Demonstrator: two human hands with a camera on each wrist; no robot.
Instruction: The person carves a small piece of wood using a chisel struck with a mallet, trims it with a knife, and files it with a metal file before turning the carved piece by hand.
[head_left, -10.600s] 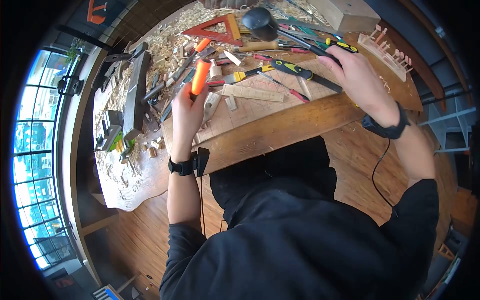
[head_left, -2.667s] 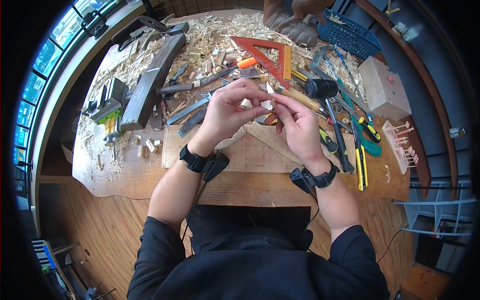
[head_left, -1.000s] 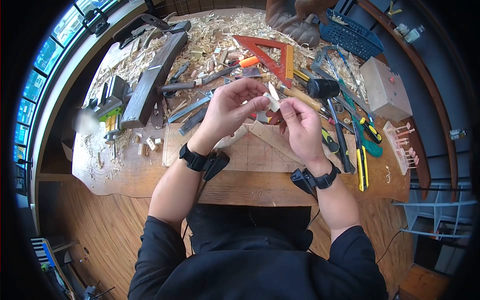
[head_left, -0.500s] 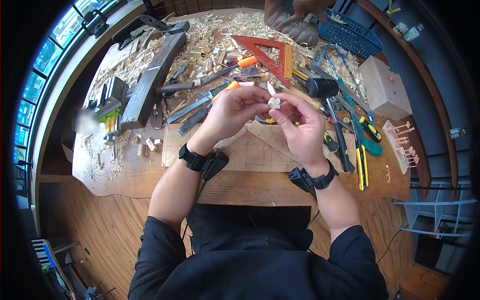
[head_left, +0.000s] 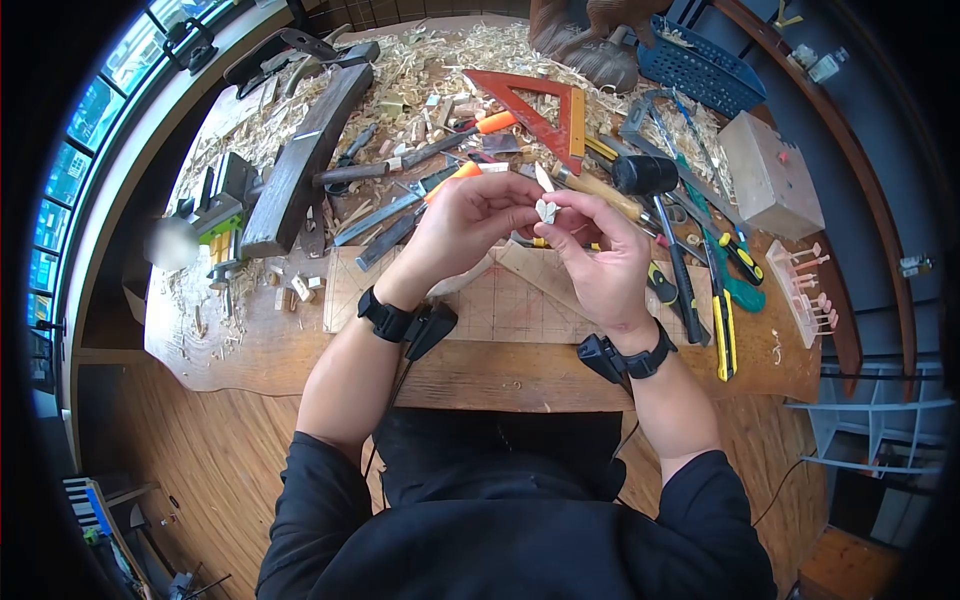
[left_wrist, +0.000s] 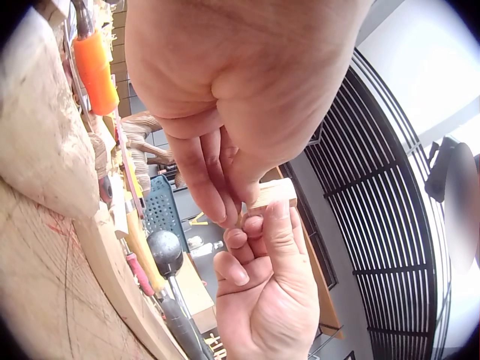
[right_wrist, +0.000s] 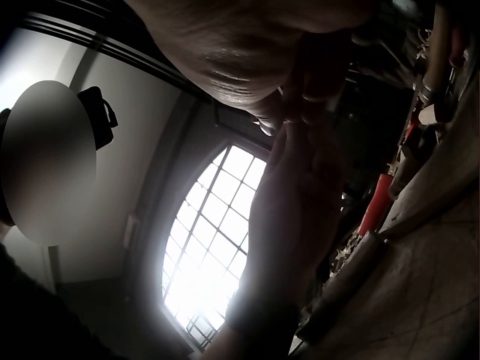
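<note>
A small pale carved block of wood [head_left: 546, 211] is pinched between the fingertips of both hands, above the middle of the bench. In the head view its notched, uneven end faces up toward the camera. The left hand [head_left: 465, 225] holds it from the left with thumb and fingers. From the other side the right hand [head_left: 608, 250] pinches it. In the left wrist view the block [left_wrist: 274, 193] shows a smooth, flat side above the right thumb. The right wrist view is dark, and the fingers mostly hide the block there.
A black mallet [head_left: 645, 176] lies right of the hands, near a yellow-black cutter [head_left: 723, 335]. Orange-handled chisels [head_left: 497, 122], a red set square [head_left: 520, 115] and shavings cover the far side. A scored board [head_left: 480, 310] lies below the hands; a vise [head_left: 220, 205] stands left.
Earlier the left hand held an orange-handled tool and the right a mallet; now both hands hold the small block. Over the last second the block has turned, bringing its notched end upward.
</note>
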